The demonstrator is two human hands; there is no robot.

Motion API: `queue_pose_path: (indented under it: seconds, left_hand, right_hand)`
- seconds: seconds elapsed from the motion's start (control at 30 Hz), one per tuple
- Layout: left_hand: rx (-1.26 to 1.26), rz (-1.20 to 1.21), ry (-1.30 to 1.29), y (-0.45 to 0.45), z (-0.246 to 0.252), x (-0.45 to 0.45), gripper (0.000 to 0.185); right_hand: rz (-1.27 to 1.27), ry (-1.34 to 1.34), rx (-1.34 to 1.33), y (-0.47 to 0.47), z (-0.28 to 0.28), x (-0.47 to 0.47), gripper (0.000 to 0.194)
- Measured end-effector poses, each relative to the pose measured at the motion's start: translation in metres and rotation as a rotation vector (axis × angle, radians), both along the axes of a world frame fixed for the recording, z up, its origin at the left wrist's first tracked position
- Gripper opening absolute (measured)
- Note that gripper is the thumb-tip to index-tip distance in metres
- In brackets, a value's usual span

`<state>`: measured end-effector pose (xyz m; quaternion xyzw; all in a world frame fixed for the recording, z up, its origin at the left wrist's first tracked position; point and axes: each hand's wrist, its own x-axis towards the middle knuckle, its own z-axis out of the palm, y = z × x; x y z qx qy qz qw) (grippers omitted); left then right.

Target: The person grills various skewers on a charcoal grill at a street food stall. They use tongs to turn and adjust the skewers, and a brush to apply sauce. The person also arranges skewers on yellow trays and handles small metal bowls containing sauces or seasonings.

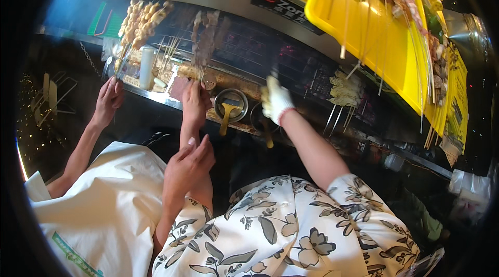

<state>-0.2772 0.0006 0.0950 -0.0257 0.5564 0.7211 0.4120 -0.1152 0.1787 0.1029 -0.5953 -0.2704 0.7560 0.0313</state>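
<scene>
My bare left hand grips the sticks of several dark meat skewers, held over the grill. My right hand, in a white knit glove, is over the grill's near edge; it is blurred, and whether it holds the pale blurred thing at its fingertips cannot be told. Between my hands, a metal bowl holds a yellow-handled brush. Pale leafy skewers lie on the grill to the right. At the left, a co-worker's hand holds skewers of round pale pieces.
The co-worker's other hand is open over my left forearm. Yellow trays with raw skewers overhang the grill's far side and right. A pale bottle and loose sticks stand left. A metal chain hangs farther left.
</scene>
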Motion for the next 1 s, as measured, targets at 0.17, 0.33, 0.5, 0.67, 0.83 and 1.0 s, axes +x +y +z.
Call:
queue_pose_path:
  seconds: [0.17,0.33,0.5,0.67,0.83,1.0]
  left_hand:
    - [-0.059,-0.108,0.041,0.03,-0.029,-0.025,0.022]
    - [-0.308,-0.181,0.178,0.039,-0.028,-0.037,0.021]
    - [-0.38,-0.194,0.333,0.022,-0.067,-0.053,0.025]
    - [-0.458,-0.163,0.4,0.015,-0.075,-0.056,0.025]
    - [-0.512,0.035,0.379,-0.008,-0.092,-0.032,0.027]
    - [-0.657,0.237,0.356,-0.078,-0.134,0.099,0.029]
  right_hand:
    - [-0.151,-0.25,0.132,0.02,0.016,0.114,0.045]
    - [0.013,-0.157,0.245,-0.024,0.062,0.155,0.043]
    - [0.2,-0.145,0.338,-0.06,0.089,0.239,0.032]
    - [0.23,-0.327,0.622,-0.073,0.059,0.338,0.031]
    - [0.314,-0.841,0.681,-0.077,0.051,0.43,0.036]
    - [0.568,-0.973,0.865,-0.037,-0.025,0.563,0.036]
